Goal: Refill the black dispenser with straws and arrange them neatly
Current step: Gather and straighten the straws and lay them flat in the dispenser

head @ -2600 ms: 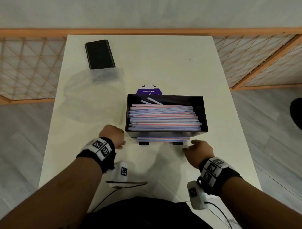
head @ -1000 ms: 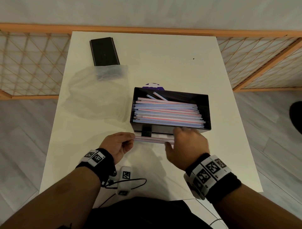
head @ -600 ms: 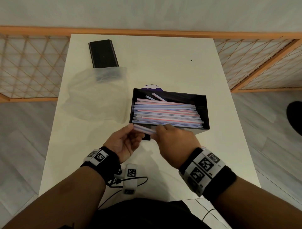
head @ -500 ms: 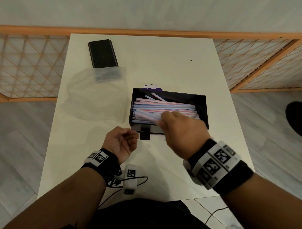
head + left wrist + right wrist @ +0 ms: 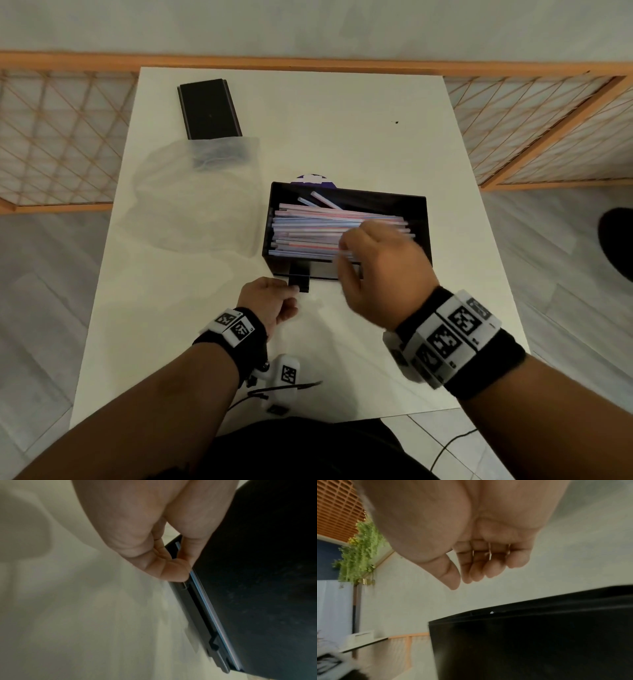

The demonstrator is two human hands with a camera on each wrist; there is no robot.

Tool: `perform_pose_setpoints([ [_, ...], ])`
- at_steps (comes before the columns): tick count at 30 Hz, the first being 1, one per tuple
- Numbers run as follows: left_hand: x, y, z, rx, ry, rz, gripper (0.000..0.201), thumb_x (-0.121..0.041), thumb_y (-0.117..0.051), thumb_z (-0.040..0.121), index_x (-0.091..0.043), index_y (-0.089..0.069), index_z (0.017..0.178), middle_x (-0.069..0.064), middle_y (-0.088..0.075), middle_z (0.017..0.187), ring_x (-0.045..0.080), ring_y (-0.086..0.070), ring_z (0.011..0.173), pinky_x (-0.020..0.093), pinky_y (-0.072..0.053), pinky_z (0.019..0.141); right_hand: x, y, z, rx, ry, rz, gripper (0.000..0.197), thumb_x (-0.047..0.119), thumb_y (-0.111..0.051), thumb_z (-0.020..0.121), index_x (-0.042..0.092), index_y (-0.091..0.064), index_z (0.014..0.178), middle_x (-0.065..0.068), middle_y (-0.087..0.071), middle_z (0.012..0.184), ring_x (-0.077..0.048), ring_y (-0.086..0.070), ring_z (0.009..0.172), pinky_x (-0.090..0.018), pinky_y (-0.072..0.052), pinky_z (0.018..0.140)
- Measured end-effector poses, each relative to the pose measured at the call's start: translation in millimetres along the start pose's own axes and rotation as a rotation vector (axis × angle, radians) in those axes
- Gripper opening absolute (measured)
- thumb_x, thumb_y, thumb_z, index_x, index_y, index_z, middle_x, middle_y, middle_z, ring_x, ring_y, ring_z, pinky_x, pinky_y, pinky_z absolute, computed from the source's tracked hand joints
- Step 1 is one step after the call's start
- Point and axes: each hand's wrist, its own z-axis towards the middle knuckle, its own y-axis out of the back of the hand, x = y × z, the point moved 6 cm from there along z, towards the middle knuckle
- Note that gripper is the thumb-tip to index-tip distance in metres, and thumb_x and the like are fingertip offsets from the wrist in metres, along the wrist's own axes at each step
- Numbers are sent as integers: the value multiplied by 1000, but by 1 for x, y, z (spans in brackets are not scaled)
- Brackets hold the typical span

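The black dispenser [image 5: 419, 219] stands open-topped in the middle of the white table, with a pile of striped straws [image 5: 308, 229] lying lengthwise inside. My right hand [image 5: 344, 250] hovers over its front right part. In the right wrist view that hand [image 5: 464, 582] has relaxed fingers with nothing between them, above the dispenser's wall [image 5: 522, 642]. My left hand [image 5: 291, 291] is at the front of the box. In the left wrist view its fingertips [image 5: 176, 573] pinch the lip of the front tray [image 5: 193, 609], where one straw [image 5: 209, 605] lies.
A black lid [image 5: 209, 109] lies at the back left, its near end under a crumpled clear plastic bag [image 5: 195, 202]. A purple disc [image 5: 310, 179] peeks out behind the dispenser. A small white sensor with cables [image 5: 284, 377] lies near the table's front edge. A wooden lattice railing [image 5: 68, 137] runs behind the table.
Both hands held a few straws at the front tray. The right hand carried them up over the box and now shows empty. The left hand let go and moved to the tray lip.
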Motion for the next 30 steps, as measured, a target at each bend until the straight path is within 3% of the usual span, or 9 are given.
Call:
perform_pose_setpoints([
  [3,0,-2,3,-35,-14,76,21,8,-71,87,-6,-56,82,13,-61,66,19,-56,48,26,-54,44,5,-19,-24,175,-18,53,15,28,-59,83,16,-58,74,1,-58,65,-27,-56,53,-30,-44,46],
  [6,-1,-4,3,-18,-24,71,17,9,-67,87,-4,-57,85,13,-59,65,17,-55,43,25,-53,44,-8,-51,-45,513,-146,-56,22,38,-51,91,19,-61,91,0,-68,83,-30,-65,77,-34,-52,65],
  [8,-3,-3,3,2,-16,42,15,7,-64,88,-5,-56,85,10,-53,62,16,-51,39,25,-50,41,-18,-64,-55,630,-219,-93,26,40,-47,94,21,-58,108,0,-69,102,-29,-64,95,-34,-51,78],
  [12,-6,2,2,36,-10,-27,15,-7,-67,92,-6,-57,81,9,-51,61,18,-48,41,25,-46,41,-25,-74,-57,641,-250,-152,29,37,-46,96,22,-52,119,1,-66,112,-28,-64,99,-31,-45,74],
  [20,-3,8,5,-23,12,-96,13,-5,-72,91,-4,-66,79,4,-56,56,11,-49,39,21,-46,41,-26,-106,-49,724,-193,-289,56,27,-47,97,12,-32,149,-7,-69,109,-33,-67,99,-34,-49,74],
  [24,-9,15,-1,58,-14,-134,7,0,-70,89,0,-69,82,11,-60,64,13,-52,43,21,-46,41,-15,-101,-41,627,-151,-249,35,26,-55,92,16,-56,125,-8,-69,112,-35,-67,99,-38,-52,79],
  [25,-12,17,-4,95,-21,-132,9,1,-68,89,0,-69,80,11,-62,62,12,-52,42,19,-46,40,-8,-96,-39,601,-139,-240,34,27,-62,87,16,-60,119,-7,-70,107,-34,-68,93,-39,-54,75],
  [27,-18,23,-8,163,-10,-149,18,3,-63,91,-2,-71,76,10,-63,58,11,-52,39,17,-44,38,3,-90,-36,606,-135,-249,37,28,-80,68,16,-67,101,-5,-72,81,-32,-69,65,-38,-54,55],
  [30,-29,29,-15,258,6,-165,27,2,-64,89,-6,-73,64,10,-60,54,10,-49,37,14,-39,37,14,-83,-31,516,-110,-239,29,26,-83,59,18,-66,81,0,-63,57,-28,-57,40,-30,-45,41],
])
